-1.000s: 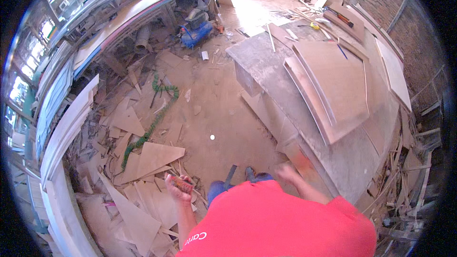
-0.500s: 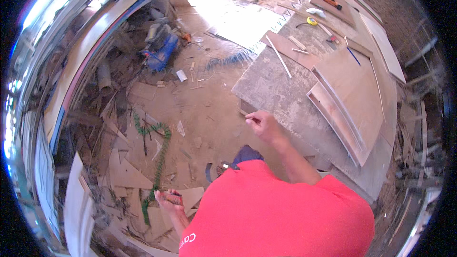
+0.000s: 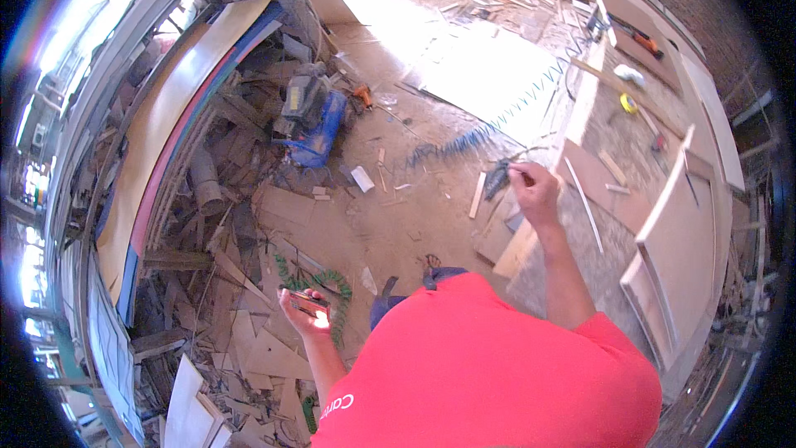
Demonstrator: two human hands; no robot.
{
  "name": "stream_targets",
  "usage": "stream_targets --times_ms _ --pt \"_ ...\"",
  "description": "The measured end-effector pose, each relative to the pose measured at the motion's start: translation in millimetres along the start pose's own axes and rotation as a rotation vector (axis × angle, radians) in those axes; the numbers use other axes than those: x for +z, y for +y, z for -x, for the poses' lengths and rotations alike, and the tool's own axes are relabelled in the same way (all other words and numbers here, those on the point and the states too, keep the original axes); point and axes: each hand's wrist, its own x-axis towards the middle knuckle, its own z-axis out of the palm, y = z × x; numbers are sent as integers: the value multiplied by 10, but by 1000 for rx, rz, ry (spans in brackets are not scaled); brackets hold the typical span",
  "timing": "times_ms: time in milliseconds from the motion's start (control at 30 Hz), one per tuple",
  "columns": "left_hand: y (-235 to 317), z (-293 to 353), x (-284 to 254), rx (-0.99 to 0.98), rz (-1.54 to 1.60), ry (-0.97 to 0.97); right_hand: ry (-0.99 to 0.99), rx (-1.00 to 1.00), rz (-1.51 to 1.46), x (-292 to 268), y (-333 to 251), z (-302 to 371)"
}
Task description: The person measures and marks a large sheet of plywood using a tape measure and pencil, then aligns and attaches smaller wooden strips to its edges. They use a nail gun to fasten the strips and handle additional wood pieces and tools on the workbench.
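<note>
My left hand (image 3: 303, 314) is closed round a small flat object (image 3: 310, 303), dark with a reddish-brown side; its kind is not clear. That hand hangs low at my left, above the scrap on the floor and near a coiled green hose (image 3: 336, 284). My right hand (image 3: 536, 191) is held out by the near left edge of the worktable (image 3: 554, 272), thumb and fingers pinched together. What the pinch holds, if anything, is too small to make out. Just left of these fingertips a dark, crumpled-looking thing (image 3: 497, 177) shows; I cannot tell whether they touch.
On the table lie a framed wooden panel (image 3: 684, 232), a white strip (image 3: 585, 206), a yellow tape measure (image 3: 628, 103) and an orange-handled tool (image 3: 648, 43). A blue air compressor (image 3: 322, 129) and a coiled blue hose (image 3: 452, 148) stand beyond. Leaning boards (image 3: 170, 129) line the left; offcuts (image 3: 269, 355) litter the floor.
My view has turned, and I have moved along the table's left side. The right hand has gone farther forward and right, still pinched. My left hand has risen, keeping the small object.
</note>
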Motion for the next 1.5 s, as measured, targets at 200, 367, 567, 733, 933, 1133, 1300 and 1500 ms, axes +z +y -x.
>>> stream_targets --times_ms 200,367,567,733,933,1133,1300,1500 --pt "110 -919 354 56 1 77 -374 -311 -165 1831 -826 -1081" --pt "239 -2081 1185 -81 -24 12 -538 -327 -217 2576 -1112 -1735" --pt "366 -3348 2746 -79 -120 -179 -372 -81 35 2815 -405 -2291" --pt "248 -4150 4420 -235 -217 -329 -271 190 119 2960 58 -2980" --pt "-409 -5031 6063 -316 -327 -478 -278 330 197 3359 1035 -4129" --pt "-889 -5473 7412 -515 -254 -326 -298 233 207 3601 1382 -6625" --pt "-1021 -5750 8951 -463 -241 -419 -255 46 186 3679 1410 -8876" --pt "-1111 -6701 10184 -486 -118 -476 -268 23 208 4488 1776 -10406"
